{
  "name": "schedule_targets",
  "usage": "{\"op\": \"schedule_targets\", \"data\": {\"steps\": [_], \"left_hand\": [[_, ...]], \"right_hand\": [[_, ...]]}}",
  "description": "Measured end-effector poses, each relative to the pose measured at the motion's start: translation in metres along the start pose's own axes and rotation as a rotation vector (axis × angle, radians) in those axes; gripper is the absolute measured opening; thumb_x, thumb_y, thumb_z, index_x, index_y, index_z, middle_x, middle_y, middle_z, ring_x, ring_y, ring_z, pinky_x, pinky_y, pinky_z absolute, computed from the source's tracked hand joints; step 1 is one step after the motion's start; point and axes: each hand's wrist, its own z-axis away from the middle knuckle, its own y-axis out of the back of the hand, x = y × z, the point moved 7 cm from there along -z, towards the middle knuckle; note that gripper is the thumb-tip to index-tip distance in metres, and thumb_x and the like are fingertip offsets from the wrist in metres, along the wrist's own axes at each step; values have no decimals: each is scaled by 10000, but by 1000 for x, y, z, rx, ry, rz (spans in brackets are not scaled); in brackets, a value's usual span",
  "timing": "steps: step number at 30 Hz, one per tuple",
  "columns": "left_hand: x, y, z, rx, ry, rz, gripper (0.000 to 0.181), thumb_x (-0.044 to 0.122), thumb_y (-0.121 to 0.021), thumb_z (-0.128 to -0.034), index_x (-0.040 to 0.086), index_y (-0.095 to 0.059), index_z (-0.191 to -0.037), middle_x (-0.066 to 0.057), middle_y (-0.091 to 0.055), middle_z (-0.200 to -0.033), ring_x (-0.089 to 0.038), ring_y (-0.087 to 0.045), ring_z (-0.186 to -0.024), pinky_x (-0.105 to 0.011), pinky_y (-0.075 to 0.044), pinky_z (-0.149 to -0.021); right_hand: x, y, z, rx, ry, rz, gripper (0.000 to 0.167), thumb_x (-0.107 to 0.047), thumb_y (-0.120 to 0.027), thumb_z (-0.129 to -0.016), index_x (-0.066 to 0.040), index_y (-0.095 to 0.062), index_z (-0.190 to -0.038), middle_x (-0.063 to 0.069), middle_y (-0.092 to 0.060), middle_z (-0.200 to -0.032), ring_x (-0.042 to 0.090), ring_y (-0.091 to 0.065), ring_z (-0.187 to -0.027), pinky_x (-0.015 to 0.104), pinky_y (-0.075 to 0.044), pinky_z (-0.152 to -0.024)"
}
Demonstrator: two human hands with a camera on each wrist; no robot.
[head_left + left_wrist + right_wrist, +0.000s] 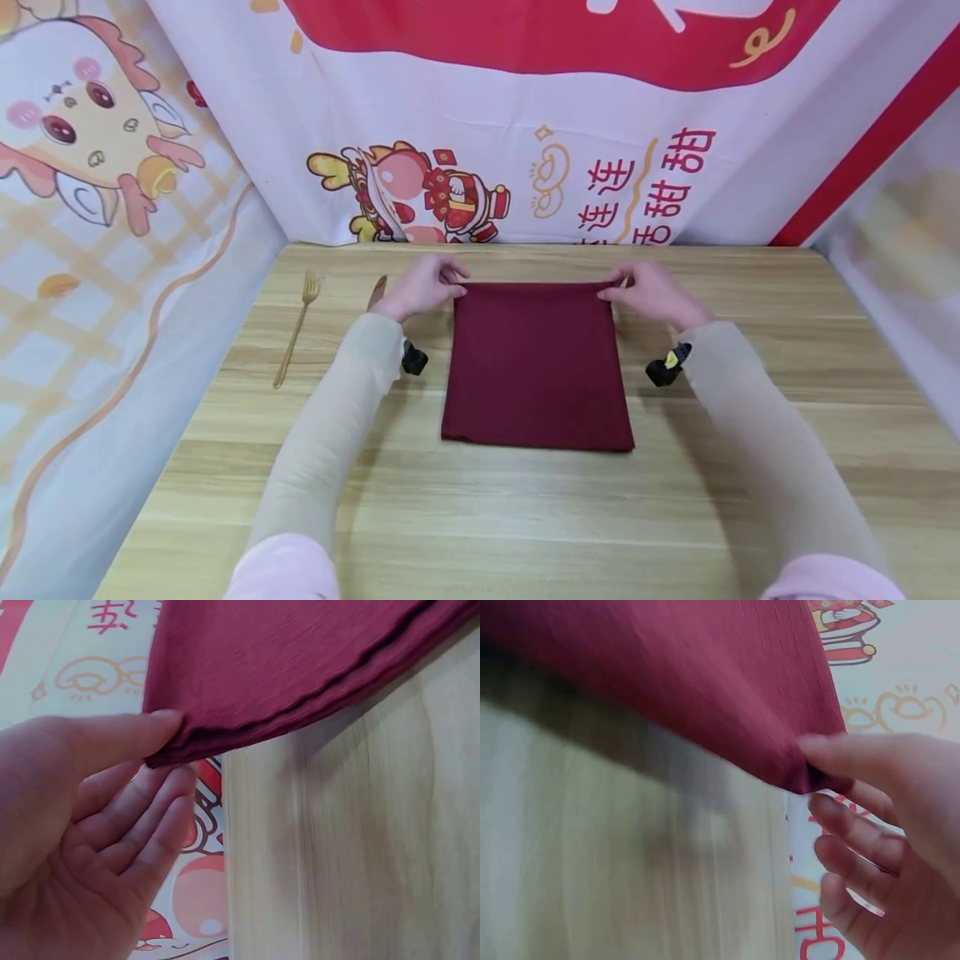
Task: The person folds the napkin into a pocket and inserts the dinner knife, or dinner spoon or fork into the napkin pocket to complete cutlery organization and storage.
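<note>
A dark red cloth napkin point(540, 367), folded into a near square, lies in the middle of the wooden table with its far edge lifted. My left hand point(426, 287) pinches its far left corner between thumb and fingers. At the far right corner my right hand point(651, 290) pinches the cloth the same way. Stacked layers of the napkin point(300, 667) show along its side in the left wrist view. In the right wrist view the napkin point(705, 682) slopes up to the pinched corner, its underside in shadow.
A gold fork point(296, 333) lies to the left on the table point(525, 517). Beside my left wrist a knife point(378, 292) is mostly hidden by the forearm. A printed cloth backdrop point(525, 108) rises behind the table's far edge, with another printed sheet point(97, 275) along the left.
</note>
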Motion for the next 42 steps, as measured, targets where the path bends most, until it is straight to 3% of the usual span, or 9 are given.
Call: {"op": "schedule_targets", "data": {"steps": [4, 8, 11, 16, 23, 32, 42], "left_hand": [[-9, 8, -5, 89, 35, -1, 323, 90, -685, -983, 19, -648, -1296, -117, -647, -1068, -253, -618, -981, -409, -502, -889], [-18, 7, -8, 149, 37, -30, 398, 103, -703, -972, 43, -614, -1355, -145, -638, -1224, -294, -601, -1119, -422, -481, -964], [-22, 4, -7, 149, 36, -62, 459, 131, -721, -963, 53, -591, -1396, -161, -606, -1347, -337, -551, -1237, -450, -450, -1025], [-18, 1, -2, 132, 7, -75, 480, 167, -724, -968, 64, -584, -1415, -149, -595, -1383, -335, -512, -1291, -474, -416, -1062], [-1, -12, 20, 115, -114, -83, 421, 163, -752, -949, 57, -640, -1341, -109, -637, -1325, -300, -555, -1249, -467, -416, -1064], [7, -27, 48, 85, -166, -67, 402, 198, -771, -938, 96, -665, -1313, -9, -653, -1293, -184, -545, -1250, -401, -398, -1085], [15, -45, 88, 10, -272, -44, 384, 210, -797, -917, 78, -696, -1263, -28, -687, -1247, -146, -582, -1191, -422, -437, -1051]], "right_hand": [[-6, -1, -12, 76, 4, -2, 230, -194, -650, -1010, -28, -696, -1162, 154, -653, -1129, 293, -575, -938, 437, -480, -747], [-4, -9, -23, 109, 27, -12, 334, -136, -642, -1010, 18, -649, -1307, 206, -648, -1254, 336, -607, -1060, 475, -502, -844], [2, -16, -26, 106, 17, -46, 412, -128, -654, -1003, 25, -596, -1381, 204, -607, -1354, 354, -598, -1126, 484, -511, -880], [1, -17, -19, 97, -4, -98, 473, -194, -663, -1007, -9, -561, -1430, 174, -556, -1429, 373, -528, -1245, 506, -487, -943], [-6, -15, 1, 94, 20, -105, 487, -237, -703, -984, -26, -591, -1408, 155, -576, -1413, 366, -534, -1270, 508, -474, -997], [-15, -23, 36, 31, 76, -57, 494, -281, -749, -952, -52, -631, -1374, 137, -609, -1381, 351, -555, -1269, 524, -464, -1021], [-21, -28, 76, -31, 151, -21, 516, -306, -757, -949, -56, -623, -1380, 124, -613, -1376, 369, -531, -1287, 555, -424, -1053]]}}
